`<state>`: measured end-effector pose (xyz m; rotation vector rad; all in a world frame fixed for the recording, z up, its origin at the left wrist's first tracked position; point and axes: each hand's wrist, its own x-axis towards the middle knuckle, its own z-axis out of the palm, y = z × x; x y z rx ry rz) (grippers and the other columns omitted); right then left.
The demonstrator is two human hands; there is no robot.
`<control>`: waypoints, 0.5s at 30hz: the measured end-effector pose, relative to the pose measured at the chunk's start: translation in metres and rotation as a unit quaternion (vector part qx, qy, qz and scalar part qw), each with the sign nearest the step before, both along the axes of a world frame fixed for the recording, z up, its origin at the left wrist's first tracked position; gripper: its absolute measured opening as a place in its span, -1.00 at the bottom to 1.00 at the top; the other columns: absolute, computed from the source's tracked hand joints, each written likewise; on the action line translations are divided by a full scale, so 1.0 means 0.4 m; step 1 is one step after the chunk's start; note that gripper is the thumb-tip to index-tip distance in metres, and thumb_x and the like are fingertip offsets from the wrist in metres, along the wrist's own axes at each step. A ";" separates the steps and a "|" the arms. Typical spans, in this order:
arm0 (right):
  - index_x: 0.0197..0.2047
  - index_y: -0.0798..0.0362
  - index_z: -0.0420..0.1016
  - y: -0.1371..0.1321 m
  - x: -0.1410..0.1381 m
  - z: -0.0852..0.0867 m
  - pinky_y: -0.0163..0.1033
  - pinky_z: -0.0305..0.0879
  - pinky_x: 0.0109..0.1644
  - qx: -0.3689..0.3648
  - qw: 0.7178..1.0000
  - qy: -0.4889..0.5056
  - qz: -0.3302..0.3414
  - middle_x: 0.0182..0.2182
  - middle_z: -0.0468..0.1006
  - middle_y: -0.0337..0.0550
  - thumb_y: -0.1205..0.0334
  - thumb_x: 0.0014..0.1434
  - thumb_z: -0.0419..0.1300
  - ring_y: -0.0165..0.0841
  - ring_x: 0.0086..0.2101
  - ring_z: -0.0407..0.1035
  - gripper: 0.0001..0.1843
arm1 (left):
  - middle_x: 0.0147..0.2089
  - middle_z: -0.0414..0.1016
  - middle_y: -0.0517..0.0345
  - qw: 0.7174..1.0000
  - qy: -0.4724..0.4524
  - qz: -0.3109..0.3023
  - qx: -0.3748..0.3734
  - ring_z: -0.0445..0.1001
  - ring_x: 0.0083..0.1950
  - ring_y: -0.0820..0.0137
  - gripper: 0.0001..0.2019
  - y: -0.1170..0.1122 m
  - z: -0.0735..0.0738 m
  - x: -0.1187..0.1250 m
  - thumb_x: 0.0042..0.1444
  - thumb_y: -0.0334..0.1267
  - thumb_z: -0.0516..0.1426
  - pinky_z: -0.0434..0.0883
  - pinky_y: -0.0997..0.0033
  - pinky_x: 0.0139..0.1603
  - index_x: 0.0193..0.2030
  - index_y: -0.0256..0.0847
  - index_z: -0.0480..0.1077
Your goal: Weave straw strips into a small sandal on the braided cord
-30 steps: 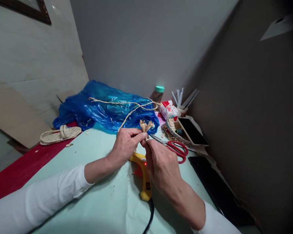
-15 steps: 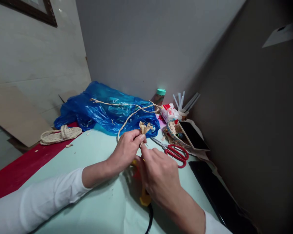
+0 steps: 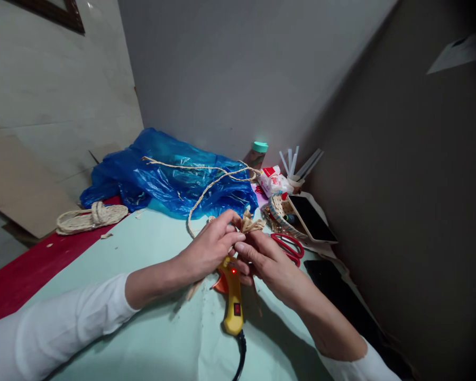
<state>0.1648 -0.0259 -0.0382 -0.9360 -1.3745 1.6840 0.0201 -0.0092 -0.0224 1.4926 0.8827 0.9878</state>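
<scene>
Uncovered since half a second ago, lying on the mint-green table (image 3: 154,328) below both hands: yellow glue gun (image 3: 232,299), red lamp lit, cable running off the bottom edge. Behind, against the wall: crumpled blue plastic bag (image 3: 170,177), braided cord (image 3: 204,189) trailing across it and down toward the left hand (image 3: 210,248). Left hand and right hand (image 3: 272,262) met just above the gun's front end, fingers of both closed on a small straw bundle (image 3: 250,224), frayed tuft poking up between them. Judged step: pinching and shaping the bundle's end, perhaps pressing it to set. Next move likely to call for a steady pinch and fingertips kept off the hot nozzle. Hidden by fingers: bundle's lower part, its join with the cord, any glue. Nozzle tip covered too.
</scene>
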 end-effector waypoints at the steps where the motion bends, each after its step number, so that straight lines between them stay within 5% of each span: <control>1: -0.27 0.01 0.27 -0.003 -0.001 0.002 -0.40 0.05 -0.53 -0.007 1.000 0.003 0.000 -0.56 0.22 -0.41 0.00 0.16 0.22 -0.51 -0.58 0.12 -0.71 | -0.44 0.40 0.29 1.000 -0.003 -0.001 -0.007 0.41 -0.45 0.48 -0.94 0.002 -0.004 -0.002 0.17 -0.31 0.07 0.31 0.51 -0.44 -0.24 -0.18 0.23; 9: -0.52 0.06 0.33 0.010 0.009 0.016 -0.35 -0.09 -0.58 0.128 0.980 -0.122 -0.093 -0.59 0.24 -0.31 -0.10 0.23 0.12 -0.49 -0.59 0.01 -0.55 | -0.54 0.27 0.40 1.000 -0.001 -0.019 -0.001 0.27 -0.50 0.52 -0.88 0.007 0.004 -0.010 0.18 -0.33 0.05 0.17 0.54 -0.48 -0.21 -0.13 0.12; 15: -0.67 0.08 0.26 0.001 0.003 0.004 -0.30 -0.21 -0.62 0.150 0.969 -0.091 -0.176 -0.71 0.14 -0.34 -0.11 0.25 0.11 -0.53 -0.67 -0.09 -0.43 | -0.48 0.35 0.32 0.996 0.050 -0.064 0.038 0.38 -0.43 0.45 -0.80 0.006 0.013 -0.012 0.22 -0.28 0.04 0.24 0.49 -0.45 -0.04 -0.13 0.15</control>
